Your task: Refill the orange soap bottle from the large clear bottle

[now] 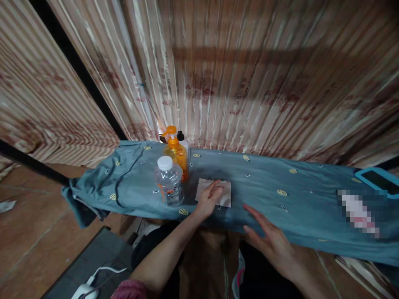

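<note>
A small pale cloth (226, 192) with zigzag edges lies flat on the blue-green patterned tablecloth (264, 178). My left hand (208, 200) rests on top of this cloth, its fingers stretched out to the right, hiding part of it. To the right, my right hand (269, 236) hovers over the table's front edge with the fingers spread and nothing in them. Left of the cloth stands a clear plastic bottle (170, 187) with a white cap. Behind it are an orange pump bottle (177, 155) and a partly hidden black-topped bottle (186, 145).
A light-blue-framed tablet or phone (378, 180) lies at the table's far right, near a blurred-out patch. Striped curtains (218, 83) hang behind the table. At lower left, a white charger (85, 290) with cables sits on a dark surface (90, 257).
</note>
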A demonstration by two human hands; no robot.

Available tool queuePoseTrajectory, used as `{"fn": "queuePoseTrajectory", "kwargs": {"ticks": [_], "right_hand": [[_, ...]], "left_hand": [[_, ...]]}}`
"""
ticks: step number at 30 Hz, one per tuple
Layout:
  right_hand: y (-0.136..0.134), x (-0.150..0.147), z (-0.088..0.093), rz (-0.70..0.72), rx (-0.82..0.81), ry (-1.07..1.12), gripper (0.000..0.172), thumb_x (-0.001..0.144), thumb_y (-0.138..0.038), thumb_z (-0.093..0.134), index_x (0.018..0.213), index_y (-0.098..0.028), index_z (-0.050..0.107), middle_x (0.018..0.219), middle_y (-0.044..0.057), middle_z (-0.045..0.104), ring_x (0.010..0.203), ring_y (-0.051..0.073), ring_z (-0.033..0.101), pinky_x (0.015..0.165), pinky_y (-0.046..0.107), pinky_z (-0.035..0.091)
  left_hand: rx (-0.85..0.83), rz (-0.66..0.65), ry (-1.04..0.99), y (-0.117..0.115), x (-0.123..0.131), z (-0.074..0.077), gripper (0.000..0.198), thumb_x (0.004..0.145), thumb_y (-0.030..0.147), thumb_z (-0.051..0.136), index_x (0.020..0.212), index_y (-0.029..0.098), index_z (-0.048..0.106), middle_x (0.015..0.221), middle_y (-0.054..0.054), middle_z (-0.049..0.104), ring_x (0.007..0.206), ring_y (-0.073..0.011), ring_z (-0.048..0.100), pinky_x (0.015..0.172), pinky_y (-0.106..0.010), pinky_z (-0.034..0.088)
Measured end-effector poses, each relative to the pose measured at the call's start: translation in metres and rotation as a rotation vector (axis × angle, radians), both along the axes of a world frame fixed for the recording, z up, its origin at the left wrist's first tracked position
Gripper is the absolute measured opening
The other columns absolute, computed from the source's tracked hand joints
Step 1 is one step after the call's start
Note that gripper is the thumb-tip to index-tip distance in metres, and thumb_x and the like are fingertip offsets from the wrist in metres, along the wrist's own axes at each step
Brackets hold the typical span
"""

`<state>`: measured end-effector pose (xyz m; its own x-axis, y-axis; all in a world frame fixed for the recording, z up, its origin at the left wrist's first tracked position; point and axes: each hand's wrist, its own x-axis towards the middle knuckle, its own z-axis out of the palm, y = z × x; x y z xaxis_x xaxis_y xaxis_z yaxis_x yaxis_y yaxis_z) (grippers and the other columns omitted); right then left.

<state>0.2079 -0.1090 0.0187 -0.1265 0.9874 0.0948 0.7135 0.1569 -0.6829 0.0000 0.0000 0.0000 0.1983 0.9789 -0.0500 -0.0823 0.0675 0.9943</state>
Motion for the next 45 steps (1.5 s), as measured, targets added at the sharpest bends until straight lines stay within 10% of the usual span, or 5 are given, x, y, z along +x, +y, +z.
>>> {"fn": "queuePoseTrajectory", "kwargs": {"ticks": [9, 17, 24, 34, 45], "right_hand": [[0.003, -0.064, -0.076, 0.071, -0.065, -0.009, 0.040, 0.091, -0.044, 0.059, 0.124, -0.021, 0.057, 0.127, 0.008, 0.058, 0.112, 0.022, 0.059, 0.095, 0.047, 0.050], [0.012, -0.064, -0.076, 0.098, -0.053, 0.033, 0.038, 0.091, -0.045, 0.058, 0.121, -0.021, 0.058, 0.123, 0.007, 0.060, 0.105, 0.019, 0.061, 0.090, 0.043, 0.052], [0.025, -0.074, -0.071, 0.072, -0.021, 0.049, 0.038, 0.091, -0.045, 0.058, 0.121, -0.021, 0.058, 0.122, 0.007, 0.060, 0.104, 0.019, 0.061, 0.089, 0.043, 0.052], [0.079, -0.050, -0.067, -0.318, 0.073, 0.000, 0.044, 0.090, -0.045, 0.060, 0.126, -0.020, 0.055, 0.127, 0.008, 0.057, 0.107, 0.021, 0.060, 0.090, 0.045, 0.052], [0.144, -0.068, -0.071, -0.330, 0.042, -0.042, 0.044, 0.090, -0.044, 0.060, 0.126, -0.020, 0.055, 0.127, 0.008, 0.058, 0.107, 0.021, 0.060, 0.089, 0.044, 0.052]], "left_hand": [[0.147, 0.028, 0.027, -0.025, -0.006, 0.019, 0.043, 0.086, 0.036, 0.060, 0.124, 0.018, 0.062, 0.114, -0.010, 0.074, 0.108, -0.0240, 0.069, 0.099, -0.039, 0.054], [0.221, 0.416, 0.078, -0.112, -0.092, 0.044, 0.045, 0.082, 0.041, 0.070, 0.122, 0.023, 0.062, 0.116, -0.009, 0.072, 0.106, -0.0231, 0.069, 0.100, -0.038, 0.054], [0.288, 0.793, 0.221, -0.043, -0.116, 0.032, 0.121, 0.053, 0.034, 0.090, 0.151, 0.022, 0.021, 0.162, -0.018, 0.022, 0.152, -0.0307, 0.019, 0.124, -0.049, 0.020], [0.274, 0.844, 0.202, -0.008, -0.097, 0.026, 0.113, 0.056, 0.027, 0.087, 0.149, 0.013, 0.023, 0.149, -0.020, 0.043, 0.133, -0.0325, 0.050, 0.108, -0.043, 0.047], [0.198, 0.922, 0.341, -0.004, -0.101, 0.020, 0.084, 0.050, 0.032, 0.085, 0.124, 0.019, 0.048, 0.116, -0.011, 0.065, 0.102, -0.0275, 0.066, 0.089, -0.040, 0.053]]}}
